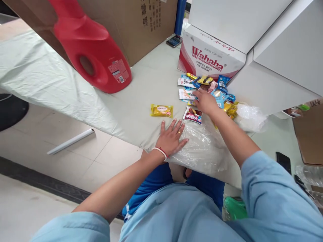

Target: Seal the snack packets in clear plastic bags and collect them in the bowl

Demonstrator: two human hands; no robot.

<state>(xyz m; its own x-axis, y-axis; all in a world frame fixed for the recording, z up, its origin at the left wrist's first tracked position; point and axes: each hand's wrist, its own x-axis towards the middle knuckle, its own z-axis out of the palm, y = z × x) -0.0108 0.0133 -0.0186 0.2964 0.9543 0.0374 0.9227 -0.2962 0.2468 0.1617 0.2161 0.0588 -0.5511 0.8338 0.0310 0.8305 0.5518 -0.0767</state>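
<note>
My left hand (172, 137) lies flat with fingers spread on the edge of a clear plastic bag (202, 148) at the table's near edge. My right hand (205, 102) reaches into a pile of small snack packets (217, 90), its fingers curled on a packet I cannot name. A red-and-white packet (192, 116) lies just below that hand. One yellow packet (162, 110) lies apart, to the left of the pile.
A big red detergent jug (93, 50) stands at the back left before a brown carton (141, 23). A white Wahaha water box (209, 57) sits behind the pile. Crumpled clear plastic (249, 116) lies at the right. The cloth-covered table (63, 87) drops off to a tiled floor (83, 158).
</note>
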